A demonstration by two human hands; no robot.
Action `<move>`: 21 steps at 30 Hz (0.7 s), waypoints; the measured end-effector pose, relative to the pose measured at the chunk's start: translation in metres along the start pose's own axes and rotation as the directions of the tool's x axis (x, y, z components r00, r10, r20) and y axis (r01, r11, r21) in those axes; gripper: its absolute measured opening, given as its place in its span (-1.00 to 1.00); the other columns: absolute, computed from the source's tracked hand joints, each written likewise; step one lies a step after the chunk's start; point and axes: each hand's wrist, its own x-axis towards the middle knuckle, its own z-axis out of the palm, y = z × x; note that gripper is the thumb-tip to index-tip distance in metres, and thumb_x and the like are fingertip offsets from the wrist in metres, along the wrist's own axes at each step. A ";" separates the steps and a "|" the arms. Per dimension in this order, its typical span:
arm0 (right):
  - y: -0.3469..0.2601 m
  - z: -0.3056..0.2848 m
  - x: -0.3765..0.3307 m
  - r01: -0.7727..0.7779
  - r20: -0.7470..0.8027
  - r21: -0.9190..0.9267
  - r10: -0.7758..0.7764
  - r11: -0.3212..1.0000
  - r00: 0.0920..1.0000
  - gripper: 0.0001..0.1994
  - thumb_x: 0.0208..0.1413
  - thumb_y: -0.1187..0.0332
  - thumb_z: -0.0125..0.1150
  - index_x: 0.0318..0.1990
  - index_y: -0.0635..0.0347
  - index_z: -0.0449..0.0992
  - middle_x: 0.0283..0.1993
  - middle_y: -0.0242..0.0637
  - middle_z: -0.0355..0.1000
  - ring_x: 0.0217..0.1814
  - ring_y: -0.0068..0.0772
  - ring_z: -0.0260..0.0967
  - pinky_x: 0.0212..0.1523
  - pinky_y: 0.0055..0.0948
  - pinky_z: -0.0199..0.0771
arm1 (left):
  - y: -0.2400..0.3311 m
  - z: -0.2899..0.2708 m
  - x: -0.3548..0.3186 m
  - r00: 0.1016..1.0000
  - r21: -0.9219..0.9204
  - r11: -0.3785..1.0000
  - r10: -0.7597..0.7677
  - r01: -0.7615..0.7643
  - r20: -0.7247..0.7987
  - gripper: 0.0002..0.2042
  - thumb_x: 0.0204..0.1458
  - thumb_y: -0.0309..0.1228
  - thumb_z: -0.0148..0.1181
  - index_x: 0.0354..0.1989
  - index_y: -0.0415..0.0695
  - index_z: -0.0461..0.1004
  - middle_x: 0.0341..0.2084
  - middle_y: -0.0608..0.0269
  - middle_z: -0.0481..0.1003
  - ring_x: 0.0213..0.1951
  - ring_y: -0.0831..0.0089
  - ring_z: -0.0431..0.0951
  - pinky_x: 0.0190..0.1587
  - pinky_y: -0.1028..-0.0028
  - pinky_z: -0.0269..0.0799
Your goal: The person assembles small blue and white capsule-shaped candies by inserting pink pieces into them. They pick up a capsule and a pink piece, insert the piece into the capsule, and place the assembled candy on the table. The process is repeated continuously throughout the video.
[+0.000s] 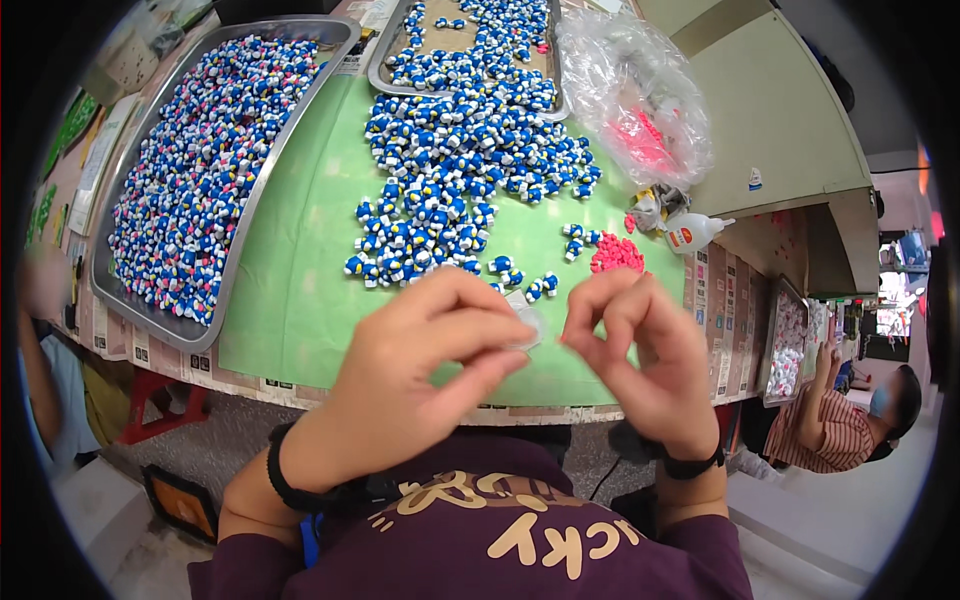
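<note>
Smooth green sheeting [300, 250] bears rounded blue-and-white figurines [430, 225] beyond the left hand [390, 350] and right hand [662, 365]; fingertips drawn close, grip unclear.

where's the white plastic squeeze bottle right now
In the head view, the bottle is right of centre, just right of the heap of bright pink pieces and below the clear plastic bag.

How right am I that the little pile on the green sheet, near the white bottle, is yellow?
No: the little pile is pink, not yellow, as the head view shows. It does lie on the green sheet, near the white bottle.
</note>
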 end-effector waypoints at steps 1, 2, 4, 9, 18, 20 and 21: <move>0.003 -0.003 0.005 0.016 -0.006 -0.092 -0.016 0.996 1.000 -0.77 -0.06 0.77 0.12 -0.37 0.23 0.28 -0.28 -0.21 0.40 -0.17 -0.34 0.40 -0.12 -0.43 0.40 | -0.003 -0.002 0.000 0.999 -0.037 0.999 -0.026 0.025 -0.033 -0.81 -0.03 -0.69 0.25 -0.23 -0.25 0.61 -0.25 0.18 0.48 -0.32 0.49 0.52 -0.28 0.58 0.48; 0.007 -0.005 0.011 0.053 0.040 -0.218 -0.045 0.975 0.998 -0.77 -0.08 0.77 0.12 -0.36 0.24 0.29 -0.30 -0.21 0.38 -0.21 -0.28 0.39 -0.16 -0.39 0.39 | -0.007 -0.006 -0.002 0.997 -0.074 0.996 -0.053 0.049 -0.064 -0.80 -0.02 -0.69 0.23 -0.20 -0.25 0.60 -0.24 0.18 0.48 -0.31 0.49 0.52 -0.24 0.58 0.50; 0.012 -0.006 0.015 0.104 0.139 -0.392 -0.053 0.914 0.989 -0.76 -0.12 0.77 0.11 -0.36 0.24 0.29 -0.33 -0.22 0.36 -0.26 -0.22 0.37 -0.20 -0.35 0.39 | -0.014 -0.015 -0.008 0.990 -0.126 0.989 -0.093 0.080 -0.105 -0.75 0.02 -0.70 0.19 -0.12 -0.26 0.57 -0.21 0.18 0.48 -0.27 0.50 0.51 -0.16 0.58 0.52; 0.011 0.000 0.022 0.191 0.284 -0.556 -0.030 0.809 0.958 -0.75 -0.18 0.76 0.11 -0.36 0.24 0.26 -0.35 -0.20 0.35 -0.28 -0.13 0.35 -0.24 -0.29 0.37 | -0.016 -0.030 -0.015 0.971 -0.089 0.982 -0.177 0.165 -0.161 -0.78 0.01 -0.69 0.21 -0.14 -0.29 0.56 -0.21 0.19 0.48 -0.21 0.51 0.49 -0.16 0.54 0.51; -0.005 -0.005 0.025 0.100 0.253 -0.480 0.028 0.872 0.967 -0.75 -0.05 0.76 0.14 -0.38 0.20 0.25 -0.32 -0.26 0.39 -0.26 -0.31 0.37 -0.21 -0.39 0.35 | -0.016 -0.016 -0.011 0.959 -0.361 0.914 -0.248 0.185 -0.138 -0.78 0.01 -0.69 0.23 -0.14 -0.27 0.53 -0.23 0.21 0.49 -0.20 0.50 0.55 -0.14 0.54 0.56; -0.013 -0.003 0.024 0.074 0.174 -0.319 -0.019 0.945 0.985 -0.76 -0.06 0.74 0.16 -0.38 0.20 0.26 -0.30 -0.25 0.39 -0.27 -0.30 0.38 -0.21 -0.41 0.39 | -0.012 -0.010 -0.009 0.946 -0.526 0.823 -0.310 0.216 -0.097 -0.76 -0.03 -0.75 0.24 -0.16 -0.32 0.48 -0.22 0.17 0.45 -0.18 0.46 0.53 -0.09 0.50 0.56; -0.018 -0.001 0.023 0.067 0.131 -0.233 -0.037 0.970 0.991 -0.76 -0.06 0.73 0.17 -0.39 0.20 0.27 -0.29 -0.24 0.39 -0.27 -0.30 0.39 -0.22 -0.41 0.41 | -0.010 -0.006 -0.008 0.945 -0.558 0.803 -0.314 0.211 -0.095 -0.76 -0.03 -0.75 0.24 -0.17 -0.32 0.47 -0.23 0.17 0.45 -0.19 0.47 0.53 -0.11 0.50 0.56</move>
